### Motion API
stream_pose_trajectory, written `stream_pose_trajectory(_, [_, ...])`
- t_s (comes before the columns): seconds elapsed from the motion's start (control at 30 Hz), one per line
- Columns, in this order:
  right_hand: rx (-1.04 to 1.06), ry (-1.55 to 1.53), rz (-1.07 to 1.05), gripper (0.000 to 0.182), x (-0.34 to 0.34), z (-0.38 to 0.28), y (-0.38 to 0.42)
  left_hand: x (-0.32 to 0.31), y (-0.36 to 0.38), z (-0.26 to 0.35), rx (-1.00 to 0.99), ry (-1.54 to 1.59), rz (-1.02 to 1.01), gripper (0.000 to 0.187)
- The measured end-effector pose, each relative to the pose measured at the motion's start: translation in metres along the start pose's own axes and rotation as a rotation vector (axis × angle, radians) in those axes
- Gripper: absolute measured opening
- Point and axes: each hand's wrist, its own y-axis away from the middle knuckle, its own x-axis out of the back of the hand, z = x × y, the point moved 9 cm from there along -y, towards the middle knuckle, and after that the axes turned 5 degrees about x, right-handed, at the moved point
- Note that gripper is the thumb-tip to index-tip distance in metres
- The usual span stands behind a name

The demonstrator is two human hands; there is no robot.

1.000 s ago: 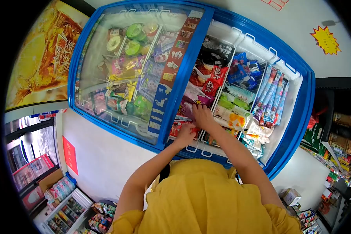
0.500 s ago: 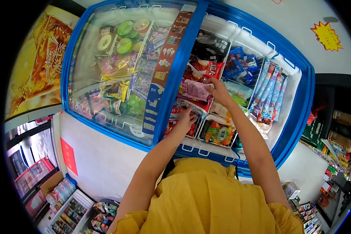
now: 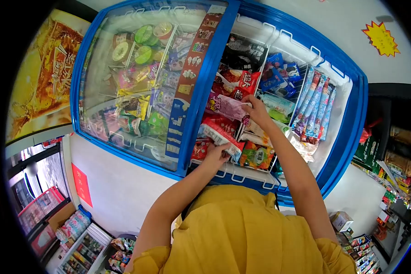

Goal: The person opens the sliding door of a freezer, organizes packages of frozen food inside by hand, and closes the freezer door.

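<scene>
Inside the open half of the chest freezer (image 3: 365, 114), my right hand (image 3: 256, 112) pinches the right end of a pink-purple ice cream packet (image 3: 227, 107). Closer to my body, my left hand (image 3: 216, 156) grips the lower edge of a red-and-white ice cream packet (image 3: 220, 136), which is tilted up. Some of its fingers are hidden by that packet. Red ice cream packets (image 3: 237, 82) lie just beyond the pink-purple one. An orange-and-green packet (image 3: 256, 155) sits to the right of my left hand.
A glass lid (image 3: 137, 86) covers the freezer's left half, with tubs and packets below. White wire dividers (image 3: 261, 77) split the open side. Blue packets (image 3: 278, 73) and long ice cream sleeves (image 3: 313, 107) fill the right compartments. Shelves of goods (image 3: 402, 173) stand at right.
My left hand has moved slightly down and now lifts the near edge of the red-and-white packet. My right hand keeps its pinch on the pink-purple packet, almost in place.
</scene>
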Motion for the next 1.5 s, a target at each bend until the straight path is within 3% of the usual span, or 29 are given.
stream_pose_trajectory(0.03, [-0.005,-0.001,-0.036,0.022,-0.005,0.001,0.002,0.005,0.005,-0.003,-0.007,-0.018,-0.006,0.045])
stream_pose_trajectory(0.13, [-0.026,0.033,-0.105,0.026,-0.018,0.004,0.005,0.013,0.036,0.008,-0.098,0.051,0.286,0.05])
stream_pose_trajectory(0.2, [-0.056,0.098,-0.104,0.03,-0.034,0.005,0.01,0.006,0.045,0.016,-0.207,0.058,0.311,0.06])
stream_pose_trajectory(0.23, [-0.09,0.207,-0.095,0.036,-0.038,0.0,0.014,0.006,0.047,0.017,-0.23,0.016,0.336,0.063])
stream_pose_trajectory(0.27, [0.021,0.331,0.024,0.038,-0.036,-0.016,0.018,0.007,0.048,0.019,-0.252,-0.028,0.362,0.067])
stream_pose_trajectory(0.33, [0.24,0.576,0.267,0.041,-0.033,-0.047,0.034,-0.021,0.042,0.013,-0.193,-0.108,0.038,0.054])
stream_pose_trajectory(0.4, [0.319,0.61,0.279,0.04,-0.039,-0.061,0.046,-0.046,0.047,0.001,-0.127,-0.186,-0.282,0.042])
stream_pose_trajectory(0.43, [0.36,0.626,0.284,0.039,-0.041,-0.069,0.052,-0.047,0.049,-0.005,-0.137,-0.337,-0.288,0.025])
stream_pose_trajectory(0.53, [0.553,0.676,0.125,0.033,-0.072,-0.072,0.074,-0.023,0.02,-0.013,-0.239,-0.703,-0.27,0.02])
stream_pose_trajectory(0.63, [0.621,0.641,0.007,0.03,-0.097,-0.064,0.088,-0.038,0.06,0.007,-0.878,-1.649,-0.177,0.023])
stream_pose_trajectory(0.73, [0.489,0.464,-0.107,0.034,-0.124,-0.049,0.094,-0.033,0.107,0.026,-0.873,-1.689,-0.095,0.026])
stream_pose_trajectory(0.77, [0.427,0.533,-0.174,0.05,-0.136,-0.041,0.093,-0.03,0.116,0.028,-0.904,-1.718,-0.097,0.026])
stream_pose_trajectory(0.83, [0.392,0.642,-0.188,0.054,-0.149,-0.033,0.09,-0.02,0.131,0.03,-0.967,-1.774,-0.101,0.025])
stream_pose_trajectory(0.93, [0.317,0.704,-0.264,0.059,-0.16,-0.023,0.084,-0.003,0.161,0.023,-1.007,-1.766,-0.286,0.023])
stream_pose_trajectory(1.0, [0.258,0.698,-0.299,0.061,-0.161,-0.015,0.079,0.02,0.182,0.026,-0.895,-1.701,-0.324,0.021])
stream_pose_trajectory(1.03, [0.241,0.563,-0.29,0.058,-0.155,-0.013,0.075,0.031,0.191,0.027,-0.843,-1.666,-0.342,0.019])
stream_pose_trajectory(1.13, [-0.095,-0.008,-0.412,0.052,-0.139,0.011,0.057,0.062,0.21,0.024,-0.856,-1.809,-0.253,0.022])
stream_pose_trajectory(1.23, [0.139,0.371,-0.417,0.052,-0.14,-0.016,0.064,0.108,0.211,0.003,-0.299,-1.842,-0.091,0.025])
stream_pose_trajectory(1.33, [0.258,0.664,-0.378,0.057,-0.161,-0.02,0.078,0.157,0.197,-0.011,-0.133,-1.942,0.046,0.028])
stream_pose_trajectory(1.47, [0.195,0.581,-0.406,0.072,-0.167,-0.003,0.075,0.125,0.201,0.01,-0.386,-1.966,0.053,0.027])
stream_pose_trajectory(1.5, [0.194,0.494,-0.392,0.066,-0.159,-0.003,0.072,0.116,0.202,0.022,-0.467,-1.892,0.033,0.026])
